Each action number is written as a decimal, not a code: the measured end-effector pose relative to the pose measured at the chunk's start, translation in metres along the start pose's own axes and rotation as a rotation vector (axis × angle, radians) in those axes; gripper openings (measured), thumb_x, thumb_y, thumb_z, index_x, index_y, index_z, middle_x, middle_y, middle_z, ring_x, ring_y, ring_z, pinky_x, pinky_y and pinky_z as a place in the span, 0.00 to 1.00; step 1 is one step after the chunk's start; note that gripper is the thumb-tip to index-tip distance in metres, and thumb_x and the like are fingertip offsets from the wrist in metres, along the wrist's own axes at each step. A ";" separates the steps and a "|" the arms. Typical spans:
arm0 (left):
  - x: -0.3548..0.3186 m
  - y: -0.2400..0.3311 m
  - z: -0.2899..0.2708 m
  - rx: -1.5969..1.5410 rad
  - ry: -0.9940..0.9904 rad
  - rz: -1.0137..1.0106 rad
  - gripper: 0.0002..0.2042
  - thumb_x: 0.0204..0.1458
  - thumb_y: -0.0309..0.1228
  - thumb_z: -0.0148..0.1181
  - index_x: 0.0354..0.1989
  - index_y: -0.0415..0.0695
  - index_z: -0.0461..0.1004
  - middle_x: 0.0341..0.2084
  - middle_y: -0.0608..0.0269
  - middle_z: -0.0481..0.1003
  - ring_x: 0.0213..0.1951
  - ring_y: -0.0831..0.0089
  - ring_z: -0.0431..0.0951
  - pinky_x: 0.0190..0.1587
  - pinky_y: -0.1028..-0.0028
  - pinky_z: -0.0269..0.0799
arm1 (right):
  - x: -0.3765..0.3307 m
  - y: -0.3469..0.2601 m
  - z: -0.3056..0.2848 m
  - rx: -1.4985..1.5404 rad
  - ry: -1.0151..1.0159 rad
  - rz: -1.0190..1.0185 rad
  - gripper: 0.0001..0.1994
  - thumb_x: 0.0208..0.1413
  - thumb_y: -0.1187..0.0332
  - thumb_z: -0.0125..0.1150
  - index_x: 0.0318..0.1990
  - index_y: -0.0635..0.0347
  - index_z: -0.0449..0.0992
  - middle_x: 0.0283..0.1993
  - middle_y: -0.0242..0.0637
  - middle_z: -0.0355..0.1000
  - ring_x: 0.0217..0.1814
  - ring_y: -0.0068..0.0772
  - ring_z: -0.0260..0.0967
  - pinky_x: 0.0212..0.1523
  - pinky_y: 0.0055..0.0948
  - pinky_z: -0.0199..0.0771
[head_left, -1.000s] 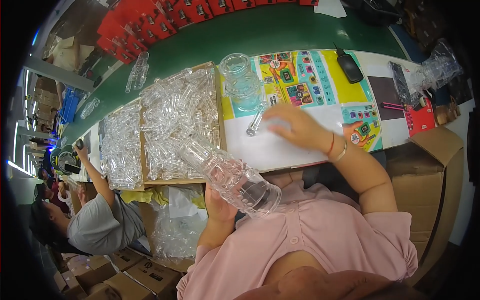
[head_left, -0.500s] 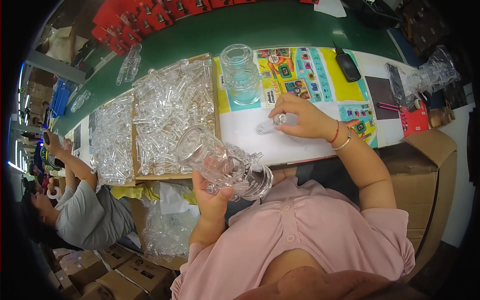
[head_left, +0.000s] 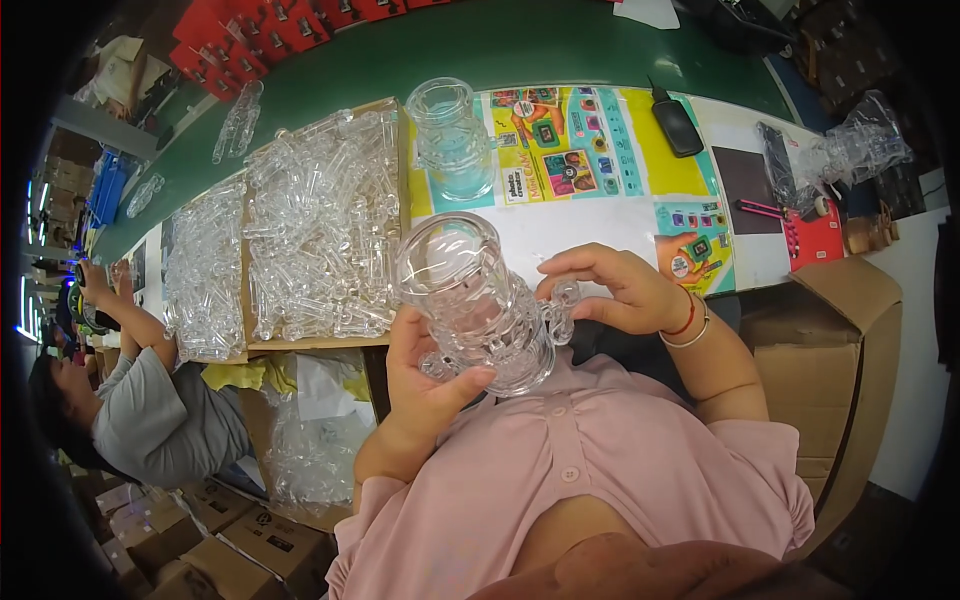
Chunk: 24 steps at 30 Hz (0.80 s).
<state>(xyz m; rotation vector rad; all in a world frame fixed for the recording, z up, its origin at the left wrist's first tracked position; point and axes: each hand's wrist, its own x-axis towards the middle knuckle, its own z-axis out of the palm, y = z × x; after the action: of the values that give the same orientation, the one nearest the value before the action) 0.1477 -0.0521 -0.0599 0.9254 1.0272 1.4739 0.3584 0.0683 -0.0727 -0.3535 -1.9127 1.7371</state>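
My left hand (head_left: 425,385) is wrapped round the lower side of a clear ringed vessel (head_left: 470,290), tilted with its wide rim away from me. Small rounded clear knobs show along the vessel's sides. With thumb and fingers my right hand (head_left: 630,290) pinches a small clear tube-like piece (head_left: 567,292) against or right beside the vessel's right side; whether it touches is hard to tell. Another clear ringed vessel (head_left: 448,140) stands upright on a colourful printed sheet (head_left: 560,150). To the left, a cardboard tray (head_left: 403,170) holds many clear tube pieces (head_left: 325,230).
More clear pieces (head_left: 205,270) fill the tray's left part. A plastic-wrapped vessel (head_left: 860,150), a black flat device (head_left: 677,125) and pink tweezers (head_left: 760,208) lie right. Red holders (head_left: 240,45) line the back. A co-worker (head_left: 170,410) sits left; a cardboard box (head_left: 820,370) stands right.
My right hand has come down from over the white sheet to the vessel's side, bringing the small clear piece. My left hand has turned the vessel more upright. The whole view has shifted slightly.
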 end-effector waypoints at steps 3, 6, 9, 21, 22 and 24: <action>-0.001 -0.002 0.001 -0.009 0.001 -0.006 0.36 0.35 0.29 0.68 0.54 0.37 0.54 0.47 0.54 0.66 0.49 0.66 0.68 0.50 0.70 0.64 | -0.002 -0.001 0.000 -0.105 -0.016 -0.024 0.21 0.50 0.68 0.57 0.50 0.67 0.62 0.42 0.42 0.69 0.45 0.32 0.68 0.46 0.27 0.66; 0.001 -0.003 0.000 0.035 -0.021 -0.009 0.37 0.35 0.29 0.68 0.54 0.36 0.53 0.47 0.53 0.65 0.49 0.66 0.67 0.50 0.69 0.64 | -0.002 -0.006 -0.001 -0.285 -0.034 -0.024 0.21 0.48 0.68 0.59 0.49 0.65 0.63 0.42 0.40 0.71 0.44 0.32 0.69 0.46 0.26 0.67; 0.002 0.000 -0.005 -0.009 -0.076 -0.115 0.38 0.35 0.30 0.68 0.55 0.36 0.52 0.47 0.53 0.65 0.50 0.65 0.67 0.51 0.69 0.63 | -0.003 -0.009 0.005 -0.429 -0.034 -0.009 0.24 0.46 0.66 0.61 0.50 0.63 0.63 0.40 0.38 0.72 0.42 0.33 0.71 0.45 0.25 0.67; -0.007 -0.017 -0.017 0.076 -0.496 -0.078 0.40 0.34 0.41 0.69 0.54 0.36 0.56 0.51 0.53 0.62 0.54 0.61 0.62 0.55 0.62 0.57 | 0.018 -0.016 0.056 0.186 -0.243 -0.192 0.28 0.58 0.49 0.36 0.54 0.64 0.61 0.52 0.44 0.61 0.57 0.36 0.56 0.58 0.31 0.51; 0.002 -0.024 -0.013 0.045 -0.558 -0.081 0.40 0.34 0.41 0.69 0.54 0.36 0.56 0.51 0.53 0.62 0.54 0.61 0.62 0.55 0.62 0.57 | 0.010 -0.014 0.056 -0.098 -0.191 -0.413 0.27 0.57 0.49 0.37 0.54 0.64 0.61 0.52 0.47 0.61 0.56 0.41 0.56 0.58 0.36 0.51; 0.001 -0.019 -0.007 0.013 -0.599 -0.070 0.40 0.34 0.42 0.68 0.54 0.36 0.55 0.51 0.53 0.62 0.54 0.61 0.62 0.55 0.62 0.58 | -0.002 -0.029 0.067 -0.220 -0.277 -0.552 0.26 0.59 0.52 0.36 0.54 0.67 0.59 0.54 0.45 0.60 0.56 0.47 0.56 0.60 0.40 0.49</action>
<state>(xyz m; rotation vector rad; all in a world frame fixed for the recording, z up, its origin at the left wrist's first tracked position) 0.1468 -0.0508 -0.0803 1.2275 0.6167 1.0308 0.3284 0.0062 -0.0468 0.3349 -2.1371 1.2613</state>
